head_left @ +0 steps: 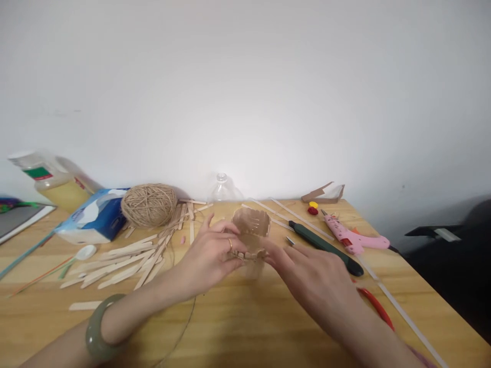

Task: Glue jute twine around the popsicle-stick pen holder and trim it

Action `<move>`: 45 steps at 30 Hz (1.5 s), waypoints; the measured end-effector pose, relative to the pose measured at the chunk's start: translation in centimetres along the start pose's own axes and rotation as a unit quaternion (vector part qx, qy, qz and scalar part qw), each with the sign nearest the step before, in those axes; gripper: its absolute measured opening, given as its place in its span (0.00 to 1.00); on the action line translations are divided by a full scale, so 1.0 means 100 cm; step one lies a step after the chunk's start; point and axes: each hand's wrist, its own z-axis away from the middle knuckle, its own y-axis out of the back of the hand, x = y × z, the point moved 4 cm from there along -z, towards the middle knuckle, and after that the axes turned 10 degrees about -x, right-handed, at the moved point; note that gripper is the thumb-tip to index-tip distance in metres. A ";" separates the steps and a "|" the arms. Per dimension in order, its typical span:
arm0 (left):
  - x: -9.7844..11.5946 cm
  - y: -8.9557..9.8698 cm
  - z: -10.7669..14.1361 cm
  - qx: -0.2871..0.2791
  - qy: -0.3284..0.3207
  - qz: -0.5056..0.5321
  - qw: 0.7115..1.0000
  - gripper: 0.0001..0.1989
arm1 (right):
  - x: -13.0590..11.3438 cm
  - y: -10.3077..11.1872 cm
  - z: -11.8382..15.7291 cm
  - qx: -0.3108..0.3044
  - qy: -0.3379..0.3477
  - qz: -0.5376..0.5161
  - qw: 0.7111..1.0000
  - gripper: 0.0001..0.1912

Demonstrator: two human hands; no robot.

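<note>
A small brown basket-like piece with a scalloped edge [251,220] stands at the middle of the wooden table, between my hands. My left hand [215,248] grips its left side, thumb low and fingers over the rim; a ring is on one finger. At its right side my right hand [303,266] is closed in, with the fingertips at the near rim and partly blurred. A thin twine [187,322] runs along the table below my left hand. The inside bottom of the piece is hard to make out.
Left: ball of twine [149,205], tissue box [92,217], wooden sticks [118,263], tilted bottle [57,184]. Right: dark green tool [326,248], pink glue gun [355,237], red handle [378,306], white strips [402,312]. A clear bottle top [221,188] stands by the wall.
</note>
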 end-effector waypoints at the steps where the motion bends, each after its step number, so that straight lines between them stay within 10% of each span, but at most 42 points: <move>1: -0.003 -0.002 0.000 0.013 0.011 -0.015 1.000 0.05 | -0.004 0.002 0.003 0.036 -0.004 0.069 0.997 0.16; 7: -0.019 -0.003 0.002 0.009 0.034 0.010 0.999 0.04 | 0.007 0.004 0.004 0.088 -0.069 0.128 0.985 0.25; 15: -0.022 0.011 0.002 0.003 0.024 0.171 0.985 0.04 | 0.027 0.019 0.012 0.198 -0.113 -0.086 0.970 0.12; 24: -0.024 0.016 0.004 0.044 -0.001 0.240 0.970 0.05 | 0.019 0.018 0.018 0.181 -0.049 -0.218 0.958 0.18; 32: -0.019 0.021 0.005 0.069 0.068 0.199 0.975 0.06 | 0.019 0.020 0.012 0.190 -0.083 -0.179 0.962 0.02; 37: -0.006 0.014 0.003 0.033 0.114 0.216 0.969 0.06 | 0.004 0.006 -0.001 0.149 -0.035 -0.178 0.972 0.18; 45: -0.001 0.015 0.000 -0.098 0.055 0.241 0.964 0.17 | 0.008 -0.006 -0.015 0.035 -0.006 -0.376 0.926 0.05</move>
